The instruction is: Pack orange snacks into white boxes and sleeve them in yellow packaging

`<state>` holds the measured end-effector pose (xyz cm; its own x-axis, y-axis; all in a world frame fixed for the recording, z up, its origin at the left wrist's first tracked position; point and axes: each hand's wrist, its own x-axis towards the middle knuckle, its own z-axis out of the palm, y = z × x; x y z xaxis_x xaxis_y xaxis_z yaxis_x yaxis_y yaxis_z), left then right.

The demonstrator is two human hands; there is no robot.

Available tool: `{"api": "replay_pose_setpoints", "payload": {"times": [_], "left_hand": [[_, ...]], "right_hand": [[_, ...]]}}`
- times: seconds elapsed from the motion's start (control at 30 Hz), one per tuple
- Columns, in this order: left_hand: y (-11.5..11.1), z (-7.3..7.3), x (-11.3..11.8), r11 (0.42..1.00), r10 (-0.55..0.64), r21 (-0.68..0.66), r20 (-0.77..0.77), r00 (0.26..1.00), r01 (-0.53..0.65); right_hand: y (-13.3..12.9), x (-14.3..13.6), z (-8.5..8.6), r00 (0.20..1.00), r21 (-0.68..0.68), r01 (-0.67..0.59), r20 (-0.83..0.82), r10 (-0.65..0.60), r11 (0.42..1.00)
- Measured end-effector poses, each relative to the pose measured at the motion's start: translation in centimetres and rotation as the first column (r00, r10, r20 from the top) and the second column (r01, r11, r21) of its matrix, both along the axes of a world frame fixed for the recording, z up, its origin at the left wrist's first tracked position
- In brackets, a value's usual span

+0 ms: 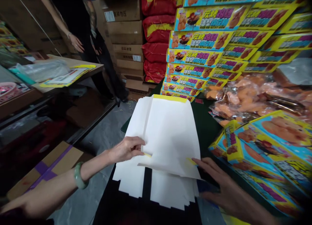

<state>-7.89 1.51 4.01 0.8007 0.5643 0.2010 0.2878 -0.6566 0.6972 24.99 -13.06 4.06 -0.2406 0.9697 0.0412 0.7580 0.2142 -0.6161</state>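
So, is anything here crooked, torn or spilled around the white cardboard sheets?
Nothing torn or spilled. The white flat sheets lie fanned, edges not aligned; the left hand and right hand lift the top one.
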Motion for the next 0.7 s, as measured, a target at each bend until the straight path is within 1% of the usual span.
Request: {"api": "replay_pose_setpoints", "payload": {"times": [0.03,0.1,0.17,0.23,0.33,0.4,0.47,0.53,0.6,0.67,0.7], "left_hand": [[-0.1,0.0,0.0,1.000,-0.004,-0.016,-0.001,1.000,0.004],[-0.2,0.4,-0.1,0.998,-0.062,-0.026,-0.014,0.998,0.062],[-0.2,1.0,-0.1,0.990,-0.136,-0.039,-0.040,0.990,0.135],[-0.3,1.7,-0.2,0.983,-0.174,-0.075,-0.073,0.982,0.168],[-0.6,2.4,-0.6,0.977,-0.171,-0.147,-0.117,0.978,0.154],[-1.1,2.3,-0.8,0.972,-0.172,-0.184,-0.137,0.976,0.146],[-1.7,1.7,-0.7,0.977,-0.139,-0.179,-0.115,0.984,0.117],[-2.2,0.8,-0.4,0.992,-0.032,-0.126,-0.047,0.998,0.026],[-2.7,0.0,0.0,0.991,0.100,-0.094,0.043,0.994,-0.096],[-3.1,-0.4,0.5,0.976,0.194,-0.115,0.088,0.977,-0.184],[-3.2,-0.4,0.8,0.967,0.227,-0.138,0.091,0.970,-0.214]], "right_hand": [[0.1,-0.5,-0.5,0.998,0.076,0.036,-0.046,-0.032,0.996],[0.5,-1.5,-1.3,0.983,0.201,0.134,-0.154,-0.103,0.971],[0.9,-2.6,-1.7,0.957,0.249,0.237,-0.229,-0.181,0.939],[1.3,-3.3,-1.7,0.937,0.244,0.306,-0.249,-0.246,0.920],[1.6,-3.8,-1.5,0.927,0.217,0.345,-0.233,-0.295,0.913],[1.7,-3.8,-1.4,0.922,0.196,0.362,-0.220,-0.319,0.911],[1.9,-3.6,-1.3,0.916,0.172,0.377,-0.211,-0.340,0.910],[2.0,-3.0,-1.1,0.926,0.134,0.345,-0.210,-0.313,0.929],[2.1,-2.2,-0.6,0.954,0.057,0.230,-0.212,-0.214,0.971],[1.9,-1.5,-0.3,0.969,-0.033,0.103,-0.224,-0.108,0.994],[1.8,-1.4,-0.3,0.968,-0.059,0.073,-0.234,-0.084,0.996]]}}
